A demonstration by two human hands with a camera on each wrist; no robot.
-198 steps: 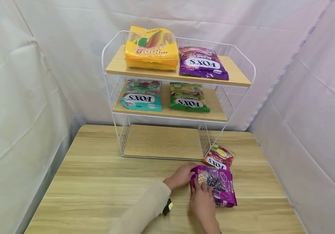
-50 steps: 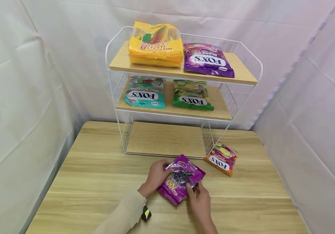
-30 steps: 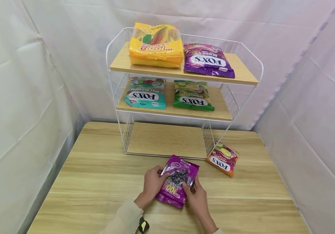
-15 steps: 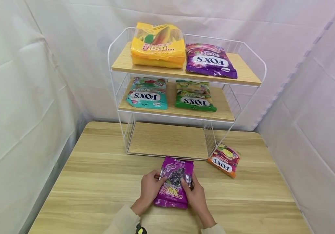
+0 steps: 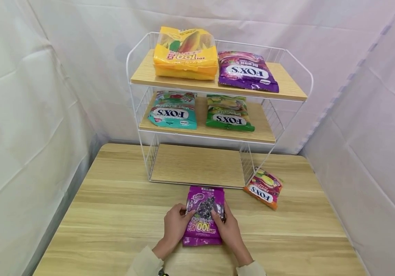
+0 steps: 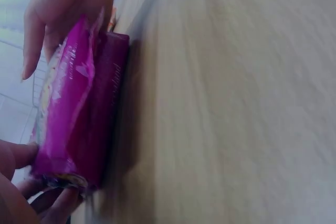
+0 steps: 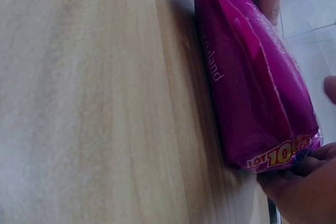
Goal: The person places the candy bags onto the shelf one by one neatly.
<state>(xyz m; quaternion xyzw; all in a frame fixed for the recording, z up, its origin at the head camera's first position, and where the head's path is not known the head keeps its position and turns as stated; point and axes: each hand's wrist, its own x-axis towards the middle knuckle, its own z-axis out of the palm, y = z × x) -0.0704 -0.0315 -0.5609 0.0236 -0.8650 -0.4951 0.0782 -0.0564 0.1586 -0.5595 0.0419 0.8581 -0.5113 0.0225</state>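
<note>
A purple candy bag (image 5: 202,230) with a grape picture lies squared to the rack's front, its far end right at the bottom shelf's edge. My left hand (image 5: 175,227) grips its left side, thumb on top and fingers curled down along the edge. On the opposite side my right hand (image 5: 229,230) holds it the same way. In the left wrist view the bag (image 6: 79,103) shows its folded end seam, close over the table. The right wrist view shows the same bag (image 7: 247,77) between both hands, with fingertips partly hidden beneath it.
A white wire rack with wooden shelves (image 5: 197,165) stands behind. Its top shelf bears a yellow mango bag (image 5: 185,57) and a purple berries bag (image 5: 247,73); its middle one, a teal mint bag (image 5: 174,111) and a green bag (image 5: 229,113). A red fruits bag (image 5: 264,188) leans at the rack's right foot.
Both hands have brought the purple candy bag leftward from in front of the red fruits bag and turned it straight to the rack. Lately it has shifted only slightly left.
</note>
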